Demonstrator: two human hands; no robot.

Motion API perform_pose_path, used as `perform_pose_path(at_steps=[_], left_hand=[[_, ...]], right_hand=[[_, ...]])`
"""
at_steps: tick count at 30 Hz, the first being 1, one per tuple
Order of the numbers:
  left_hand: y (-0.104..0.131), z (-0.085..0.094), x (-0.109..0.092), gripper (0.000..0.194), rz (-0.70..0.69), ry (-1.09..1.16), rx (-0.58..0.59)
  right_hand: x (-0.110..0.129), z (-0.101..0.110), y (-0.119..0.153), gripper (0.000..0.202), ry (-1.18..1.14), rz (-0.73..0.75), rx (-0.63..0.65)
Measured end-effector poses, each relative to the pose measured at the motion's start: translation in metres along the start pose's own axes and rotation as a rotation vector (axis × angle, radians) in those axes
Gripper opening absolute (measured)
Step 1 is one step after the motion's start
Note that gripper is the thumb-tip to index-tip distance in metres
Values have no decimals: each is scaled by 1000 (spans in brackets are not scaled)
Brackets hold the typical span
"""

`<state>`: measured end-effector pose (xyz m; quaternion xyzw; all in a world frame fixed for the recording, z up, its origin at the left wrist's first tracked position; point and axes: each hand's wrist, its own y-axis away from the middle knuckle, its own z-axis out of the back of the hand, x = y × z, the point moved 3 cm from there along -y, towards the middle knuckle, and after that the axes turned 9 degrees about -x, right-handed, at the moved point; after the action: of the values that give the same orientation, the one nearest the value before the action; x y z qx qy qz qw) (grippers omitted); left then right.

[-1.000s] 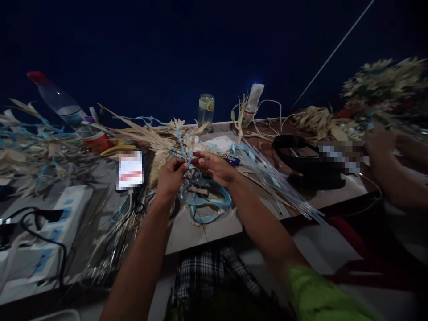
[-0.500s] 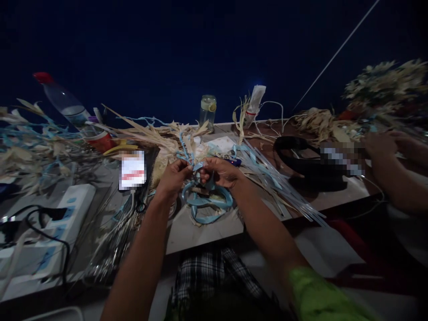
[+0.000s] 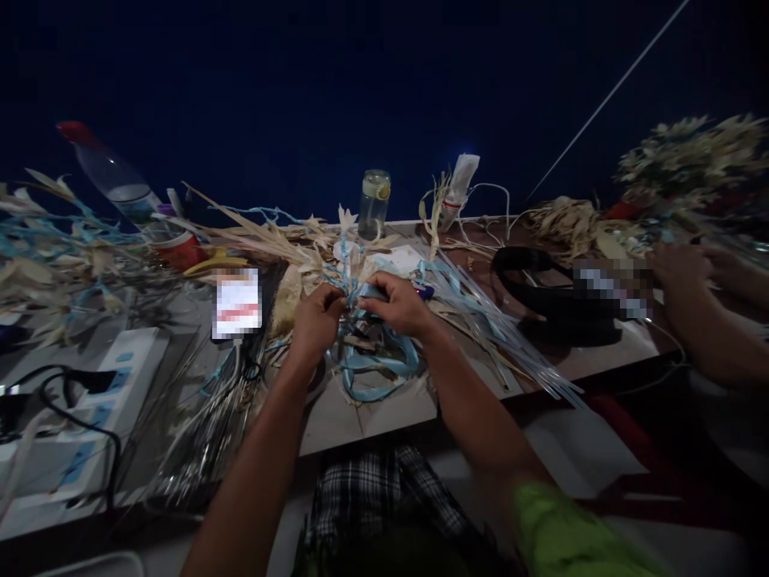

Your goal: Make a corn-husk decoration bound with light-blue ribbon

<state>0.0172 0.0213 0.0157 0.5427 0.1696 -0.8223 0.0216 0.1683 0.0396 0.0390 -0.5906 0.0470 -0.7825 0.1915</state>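
Over the table, my left hand [image 3: 320, 315] is closed in a pinch on a thin flower stem [image 3: 343, 250] wrapped in light blue. A pale dried-husk flower [image 3: 347, 219] tops the stem, which stands nearly upright. Close beside it, my right hand [image 3: 401, 304] is closed too, thumb and forefinger on a light blue ribbon [image 3: 377, 393] at the stem. The ribbon's loose length lies in loops on the table below both hands. My fingers partly hide the spot where ribbon and stem meet.
A phone [image 3: 236, 304] on a cable and a white power strip [image 3: 114, 409] lie left, near a bundle of thin wires [image 3: 210, 441]. Behind stands a clear bottle [image 3: 375, 204]. Clear plastic rods [image 3: 510, 344] and a black strap-like object [image 3: 541, 296] lie right, near another person's hands [image 3: 685, 264].
The stem has come more upright, its husk flower now showing above my hands. My right hand has turned, knuckles higher. My left hand stays at the stem.
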Motion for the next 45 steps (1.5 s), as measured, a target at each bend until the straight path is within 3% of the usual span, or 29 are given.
perform_pose_path(at_steps=[2, 5, 13, 19, 26, 31, 39, 45], left_hand=[[0, -3, 2, 6, 12, 33, 52], [1, -6, 1, 4, 16, 84, 97], [5, -5, -10, 6, -42, 205, 137], [7, -7, -12, 8, -9, 289, 164], [10, -6, -11, 15, 83, 418, 138], [11, -6, -11, 19, 120, 452, 149], [12, -8, -20, 21, 36, 395, 213], [8, -7, -8, 15, -39, 252, 153]], right_hand=[[4, 1, -1, 12, 174, 150, -98], [5, 1, -4, 11, 244, 311, -202], [16, 8, 4, 11, 375, 442, -375], [19, 7, 7, 12, 521, 459, -342], [14, 8, 6, 10, 562, 480, -448], [22, 5, 5, 9, 665, 474, -400], [21, 2, 3, 11, 746, 446, -278], [15, 5, -1, 13, 607, 344, -266]])
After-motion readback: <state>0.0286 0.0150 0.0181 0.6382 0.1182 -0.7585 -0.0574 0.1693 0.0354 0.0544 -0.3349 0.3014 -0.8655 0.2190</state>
